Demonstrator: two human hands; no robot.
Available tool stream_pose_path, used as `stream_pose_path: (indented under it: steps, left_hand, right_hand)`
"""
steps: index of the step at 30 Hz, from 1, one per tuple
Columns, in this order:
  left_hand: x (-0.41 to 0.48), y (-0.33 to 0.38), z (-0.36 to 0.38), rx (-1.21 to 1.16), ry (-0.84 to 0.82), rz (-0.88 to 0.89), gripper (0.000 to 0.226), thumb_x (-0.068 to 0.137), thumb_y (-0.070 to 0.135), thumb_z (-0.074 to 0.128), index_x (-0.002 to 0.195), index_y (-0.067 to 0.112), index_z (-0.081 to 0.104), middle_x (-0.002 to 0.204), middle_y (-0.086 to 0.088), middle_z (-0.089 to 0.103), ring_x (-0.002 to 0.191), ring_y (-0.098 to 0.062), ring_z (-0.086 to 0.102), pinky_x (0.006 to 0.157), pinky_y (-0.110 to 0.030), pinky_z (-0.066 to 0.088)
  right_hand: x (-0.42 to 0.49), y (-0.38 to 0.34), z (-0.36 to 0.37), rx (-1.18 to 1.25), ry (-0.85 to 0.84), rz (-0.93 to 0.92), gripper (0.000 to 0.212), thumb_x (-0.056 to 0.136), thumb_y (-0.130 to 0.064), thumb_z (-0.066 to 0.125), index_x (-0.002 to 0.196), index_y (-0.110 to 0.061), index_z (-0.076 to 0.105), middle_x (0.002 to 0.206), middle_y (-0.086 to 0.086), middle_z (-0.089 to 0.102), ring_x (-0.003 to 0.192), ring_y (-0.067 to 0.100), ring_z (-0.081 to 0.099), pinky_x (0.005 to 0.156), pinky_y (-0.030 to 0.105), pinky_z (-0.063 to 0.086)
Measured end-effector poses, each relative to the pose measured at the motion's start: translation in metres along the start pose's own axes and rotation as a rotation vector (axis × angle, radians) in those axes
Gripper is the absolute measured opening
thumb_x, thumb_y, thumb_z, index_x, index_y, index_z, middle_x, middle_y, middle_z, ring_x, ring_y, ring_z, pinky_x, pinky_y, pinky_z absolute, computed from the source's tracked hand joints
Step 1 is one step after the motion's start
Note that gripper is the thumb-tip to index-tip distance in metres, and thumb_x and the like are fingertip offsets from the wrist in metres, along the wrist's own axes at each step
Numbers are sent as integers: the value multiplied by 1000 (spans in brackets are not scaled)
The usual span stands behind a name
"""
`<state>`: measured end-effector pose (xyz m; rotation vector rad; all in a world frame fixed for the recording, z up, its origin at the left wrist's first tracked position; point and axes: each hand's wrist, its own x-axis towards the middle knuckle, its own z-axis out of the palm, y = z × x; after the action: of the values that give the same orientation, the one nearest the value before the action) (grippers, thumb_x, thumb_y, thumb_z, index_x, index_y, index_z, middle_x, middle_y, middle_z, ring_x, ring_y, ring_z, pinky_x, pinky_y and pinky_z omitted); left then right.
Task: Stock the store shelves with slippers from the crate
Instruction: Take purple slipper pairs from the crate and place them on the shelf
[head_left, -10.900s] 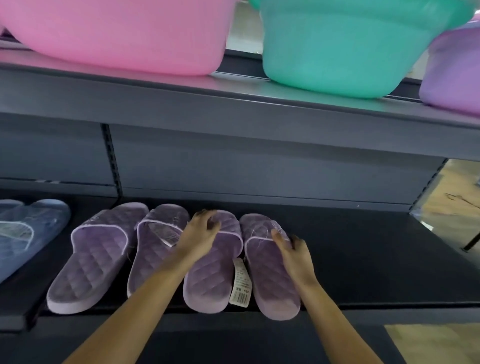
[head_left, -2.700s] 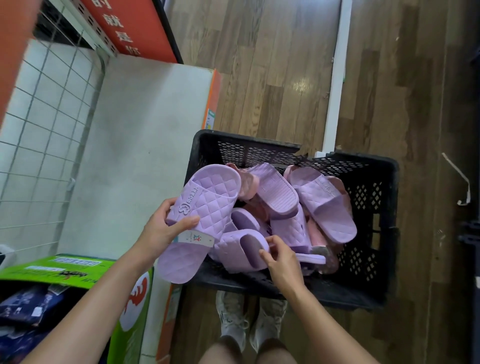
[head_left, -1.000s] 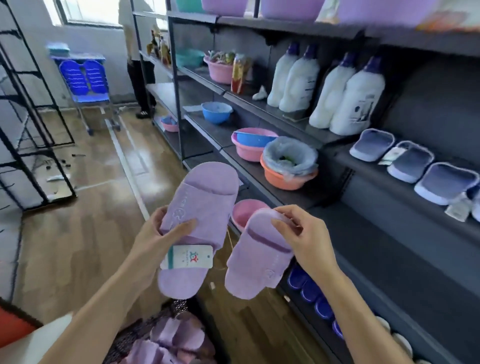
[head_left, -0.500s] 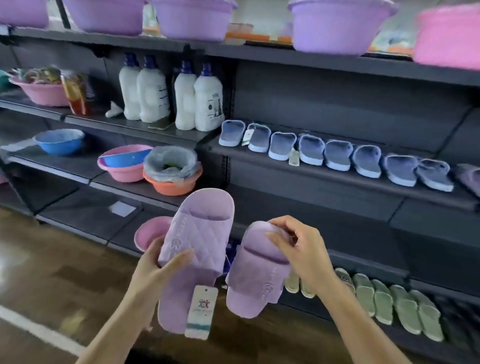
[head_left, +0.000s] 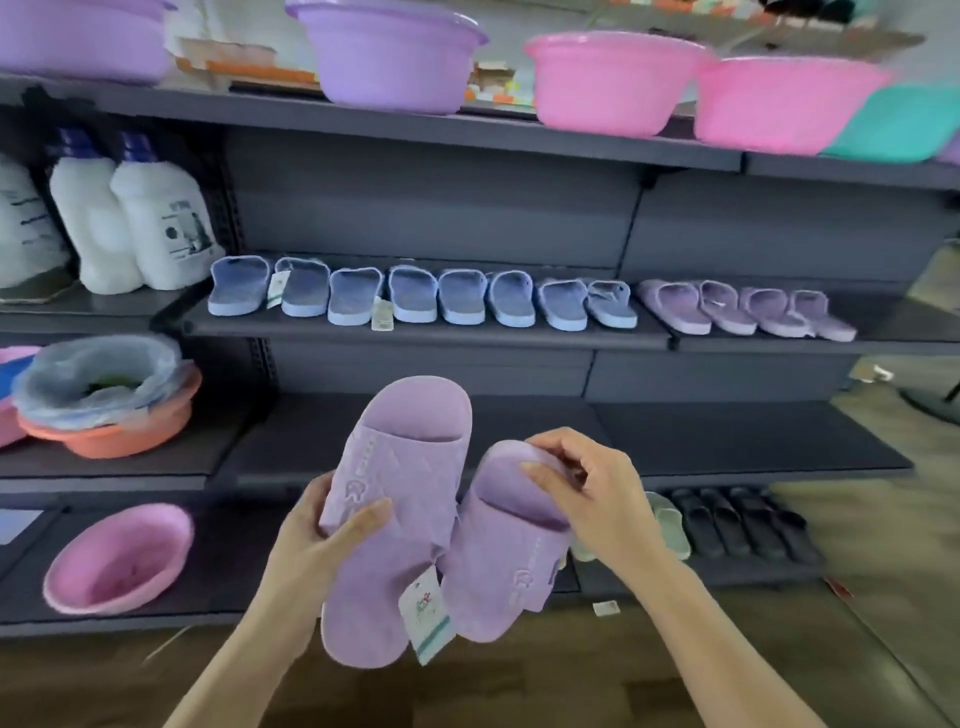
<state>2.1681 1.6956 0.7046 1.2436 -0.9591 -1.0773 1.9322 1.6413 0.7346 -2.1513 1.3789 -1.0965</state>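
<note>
My left hand (head_left: 332, 540) grips a lilac quilted slipper (head_left: 400, 499) by its strap side, toe pointing up, a white price tag (head_left: 427, 613) hanging from it. My right hand (head_left: 592, 493) pinches the toe end of a second lilac slipper (head_left: 504, 566) next to the first. Both are held in front of the dark shelving. On the slipper shelf (head_left: 426, 332) stands a row of several blue slippers (head_left: 415, 296), and to their right several lilac slippers (head_left: 743, 312). The crate is out of view.
Purple and pink basins (head_left: 613, 78) and a teal one sit on the top shelf. White detergent bottles (head_left: 156, 223) stand at the left. An orange basin (head_left: 104, 415) and a pink basin (head_left: 119, 556) lie lower left. Black slippers (head_left: 743, 525) line the bottom shelf.
My view has swung right along the shelving and come closer. The two slippers stay in my hands, now nearer together, and the lilac row on the right has come into view.
</note>
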Motion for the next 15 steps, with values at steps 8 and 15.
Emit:
stream_pose_path:
  steps: [8, 15]
  left_hand:
    - [12, -8, 151, 55, -187, 22, 90, 26, 71, 77, 104, 28, 59, 98, 3, 69, 93, -23, 66, 83, -50, 53]
    - [22, -28, 290, 61, -341, 1, 92, 24, 68, 77, 105, 31, 55, 101, 4, 66, 94, -19, 64, 75, -37, 54]
  right_hand:
    - [-22, 93, -118, -91, 150, 68, 11, 85, -38, 58, 94, -33, 62, 82, -16, 66, 75, 6, 60, 66, 23, 49]
    - [-48, 176, -216, -185, 261, 136, 11, 82, -48, 52, 92, -43, 54, 83, -28, 60, 83, 2, 60, 67, 13, 48]
